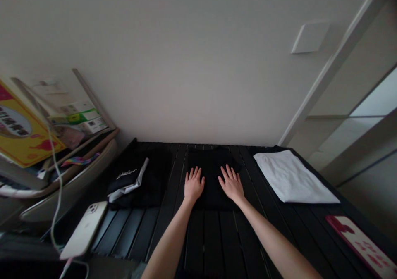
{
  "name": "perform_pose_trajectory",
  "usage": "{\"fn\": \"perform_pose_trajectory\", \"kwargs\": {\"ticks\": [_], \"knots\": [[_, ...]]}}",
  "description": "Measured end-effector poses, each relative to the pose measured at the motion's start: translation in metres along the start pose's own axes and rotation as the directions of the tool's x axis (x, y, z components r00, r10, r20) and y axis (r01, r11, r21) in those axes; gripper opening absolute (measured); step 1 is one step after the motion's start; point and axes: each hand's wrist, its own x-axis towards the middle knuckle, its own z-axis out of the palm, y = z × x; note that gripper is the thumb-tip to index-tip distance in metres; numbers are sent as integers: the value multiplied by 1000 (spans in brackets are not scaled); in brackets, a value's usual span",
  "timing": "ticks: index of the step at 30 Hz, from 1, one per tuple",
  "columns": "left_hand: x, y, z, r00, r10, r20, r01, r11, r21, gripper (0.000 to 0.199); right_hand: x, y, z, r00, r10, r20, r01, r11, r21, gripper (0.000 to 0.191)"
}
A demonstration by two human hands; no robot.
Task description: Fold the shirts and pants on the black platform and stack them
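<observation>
- While the flat black cloth [211, 163] lies on the slatted black table [214, 239], the bare left hand [194, 185] and bare right hand [231, 184] rest atop, probably to smooth it.
- Their fingers [195, 172] spread slightly, clamping nothing.

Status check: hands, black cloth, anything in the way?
Left hand and right hand open, palms down on black cloth. Cloth lying flat on slatted table. White cloth at right, pale phone at left, both clear of it.
</observation>
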Motion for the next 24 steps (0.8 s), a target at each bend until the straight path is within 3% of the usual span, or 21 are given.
{"fn": "perform_pose_trajectory", "kwargs": {"ticks": [20,24], "knots": [[-2,3,-3,1000,5,-4,-5,1000,-15,50,-2,1,-2,999,-27,-38,28,999,15,59],[-12,6,-7,1000,2,-8,-2,999,-35,50,-14,-1,-3,998,-38,-54,39,999,18,58]]}}
